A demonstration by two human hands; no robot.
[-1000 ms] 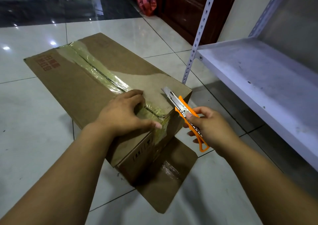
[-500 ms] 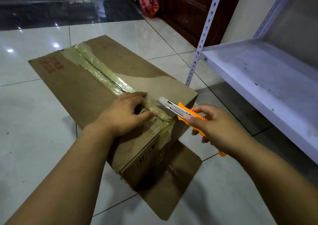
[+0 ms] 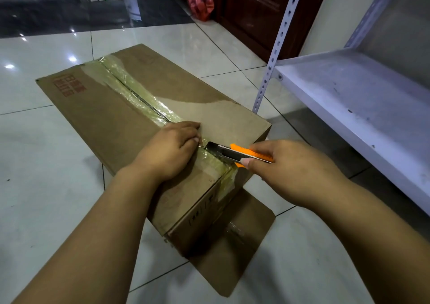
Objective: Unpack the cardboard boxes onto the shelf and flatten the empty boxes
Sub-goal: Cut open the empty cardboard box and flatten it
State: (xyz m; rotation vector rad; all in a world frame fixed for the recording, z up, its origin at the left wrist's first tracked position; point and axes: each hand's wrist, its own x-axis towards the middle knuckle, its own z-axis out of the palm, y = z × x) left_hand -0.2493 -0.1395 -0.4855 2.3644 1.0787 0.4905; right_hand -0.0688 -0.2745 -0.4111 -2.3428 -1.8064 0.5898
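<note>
Here the cardboard box (image 3: 130, 108) lies taped shut on the tiled floor (image 3: 41, 164), centre of frame. The left hand (image 3: 168, 153) presses its top beside the tape seam (image 3: 139, 96); the right hand (image 3: 286, 168) grips an orange utility knife (image 3: 235, 153), blade at the seam. The shelf (image 3: 349, 108) stands at right.

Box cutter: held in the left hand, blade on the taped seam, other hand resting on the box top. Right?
Not quite. The head view shows the right hand holding the box cutter; the left hand rests on the box top. Blade on the taped seam is correct.
</note>
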